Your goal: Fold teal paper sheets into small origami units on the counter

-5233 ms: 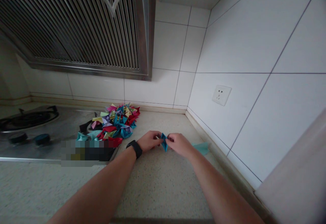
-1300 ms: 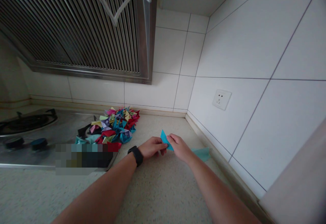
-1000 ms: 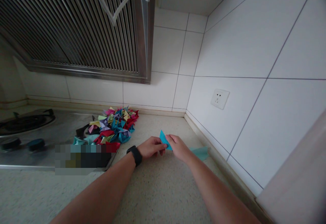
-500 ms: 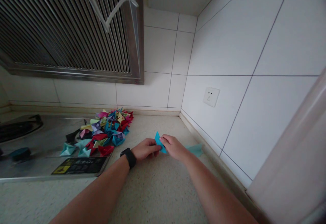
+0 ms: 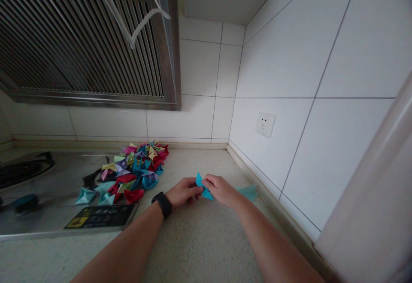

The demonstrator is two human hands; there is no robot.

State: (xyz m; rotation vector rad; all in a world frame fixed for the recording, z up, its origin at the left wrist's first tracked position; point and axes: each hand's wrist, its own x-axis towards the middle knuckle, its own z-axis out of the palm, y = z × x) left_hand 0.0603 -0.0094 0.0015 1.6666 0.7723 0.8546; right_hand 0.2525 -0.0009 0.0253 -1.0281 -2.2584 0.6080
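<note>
A small piece of folded bright blue paper (image 5: pixel 199 179) is held between my two hands above the counter. My left hand (image 5: pixel 185 191), with a black watch on its wrist, pinches the paper's left side between thumb and fingers. From the right, my right hand (image 5: pixel 218 188) grips the same paper with the thumb on top; its fingers hide part of it. Pale teal paper (image 5: pixel 247 192) lies on the counter just behind my right wrist. To the left, a heap of folded paper shapes (image 5: pixel 135 169) in many colours spreads from the counter onto the stove.
A steel gas stove (image 5: pixel 58 214) with a dark knob (image 5: pixel 25 203) occupies the left. Above it hangs a range hood (image 5: pixel 96 51) with a white cable (image 5: pixel 144 23). A tiled wall (image 5: pixel 283 59) with a socket (image 5: pixel 265 124) borders the speckled counter (image 5: pixel 206 248) on the right.
The view has tilted slightly upward, so the scene sits a little lower. Both hands keep their hold on the blue paper, with hardly any other movement.
</note>
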